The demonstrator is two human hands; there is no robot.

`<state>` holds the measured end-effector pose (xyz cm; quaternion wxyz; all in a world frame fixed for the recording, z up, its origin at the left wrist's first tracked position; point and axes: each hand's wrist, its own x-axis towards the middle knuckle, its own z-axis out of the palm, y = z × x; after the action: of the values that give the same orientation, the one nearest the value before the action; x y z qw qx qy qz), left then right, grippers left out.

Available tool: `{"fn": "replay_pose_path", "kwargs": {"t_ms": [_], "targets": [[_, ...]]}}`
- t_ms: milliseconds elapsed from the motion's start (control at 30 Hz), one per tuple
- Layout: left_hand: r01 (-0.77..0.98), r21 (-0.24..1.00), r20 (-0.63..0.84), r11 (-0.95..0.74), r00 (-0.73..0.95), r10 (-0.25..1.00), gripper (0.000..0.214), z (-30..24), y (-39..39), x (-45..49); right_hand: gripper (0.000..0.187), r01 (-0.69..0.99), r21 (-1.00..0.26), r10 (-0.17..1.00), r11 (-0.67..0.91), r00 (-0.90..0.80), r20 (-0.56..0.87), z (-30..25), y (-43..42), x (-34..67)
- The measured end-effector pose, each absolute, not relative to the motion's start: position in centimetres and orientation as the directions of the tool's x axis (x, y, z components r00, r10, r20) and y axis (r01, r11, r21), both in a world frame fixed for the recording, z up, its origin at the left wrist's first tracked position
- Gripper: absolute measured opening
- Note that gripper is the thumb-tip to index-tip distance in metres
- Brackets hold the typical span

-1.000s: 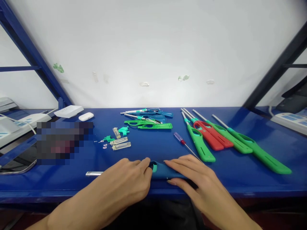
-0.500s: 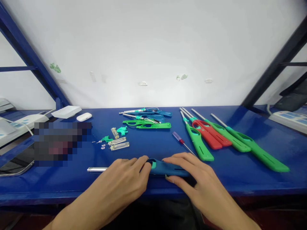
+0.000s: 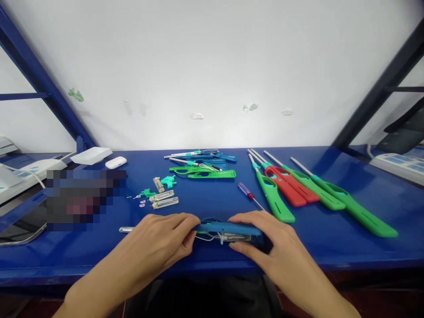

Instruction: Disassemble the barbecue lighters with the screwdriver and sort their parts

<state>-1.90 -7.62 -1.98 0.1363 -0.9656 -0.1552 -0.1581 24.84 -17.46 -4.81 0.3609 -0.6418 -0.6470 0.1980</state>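
Observation:
Near the front edge of the blue table, a long-necked blue gas lighter (image 3: pixel 228 227) lies between my hands. Its casing has come apart along the side facing me, and a clear fuel tank (image 3: pixel 236 237) and a white wire show inside. My left hand (image 3: pixel 165 236) is closed round the neck end, with the metal tube tip sticking out to its left. My right hand (image 3: pixel 270 236) grips the handle end, fingers on top and thumb below. Just beyond lies a screwdriver (image 3: pixel 245 191) with a purple and red handle.
Green lighters (image 3: pixel 274 201) and red lighters (image 3: pixel 288 187) lie at the right. Opened green casings (image 3: pixel 212 173) and blue casings (image 3: pixel 225 157) rest at the back. Clear tanks (image 3: pixel 165 202) and teal triggers (image 3: pixel 169 181) sit left of centre. A white earbud case (image 3: pixel 115 162) is farther left.
The blue lighter's casing has parted, baring the tank and wire that were covered before. My left hand has shifted slightly left, while my right hand stays at the handle.

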Motion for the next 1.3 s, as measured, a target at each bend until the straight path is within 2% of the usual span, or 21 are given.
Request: {"fn": "replay_pose_path", "kwargs": {"t_ms": [200, 433, 633, 767, 1000, 1133, 1300], "targets": [[0.422, 0.035, 0.345, -0.906, 0.845, 0.407, 0.034, -2.0, -7.4, -1.5, 0.041, 0.691, -0.717, 0.956, 0.091, 0.141, 0.257, -5.2, -17.4, 25.0], [0.522, 0.321, 0.332, -0.791, 0.72, 0.61, 0.028, -2.9, -6.6, -1.6, 0.019, 0.695, -0.705, 0.941, 0.138, 0.131, 0.313, -5.1, -17.5, 25.0], [0.557, 0.491, 0.284, -0.67, 0.625, 0.728, 0.025, -2.8, -6.0, -0.9, 0.03, 0.736, -0.662, 0.901, 0.143, 0.179, 0.394, -5.4, -17.5, 25.1], [0.554, 0.531, 0.264, -0.641, 0.611, 0.747, 0.021, -2.2, -5.9, -0.6, 0.033, 0.781, -0.594, 0.864, 0.194, 0.15, 0.48, -5.6, -17.3, 25.1], [0.545, 0.534, 0.264, -0.646, 0.619, 0.74, 0.023, -2.4, -5.8, -0.6, 0.024, 0.8, -0.576, 0.842, 0.166, 0.189, 0.505, -6.0, -17.0, 24.8], [0.546, 0.529, 0.276, -0.65, 0.613, 0.74, 0.026, -2.4, -5.8, -0.3, 0.019, 0.809, -0.568, 0.861, 0.148, 0.178, 0.477, -5.1, -16.1, 24.6], [0.568, 0.51, 0.27, -0.646, 0.607, 0.747, 0.025, -1.9, -6.5, -0.6, 0.025, 0.817, -0.562, 0.903, 0.129, 0.137, 0.407, -4.0, -15.2, 24.4]]}}
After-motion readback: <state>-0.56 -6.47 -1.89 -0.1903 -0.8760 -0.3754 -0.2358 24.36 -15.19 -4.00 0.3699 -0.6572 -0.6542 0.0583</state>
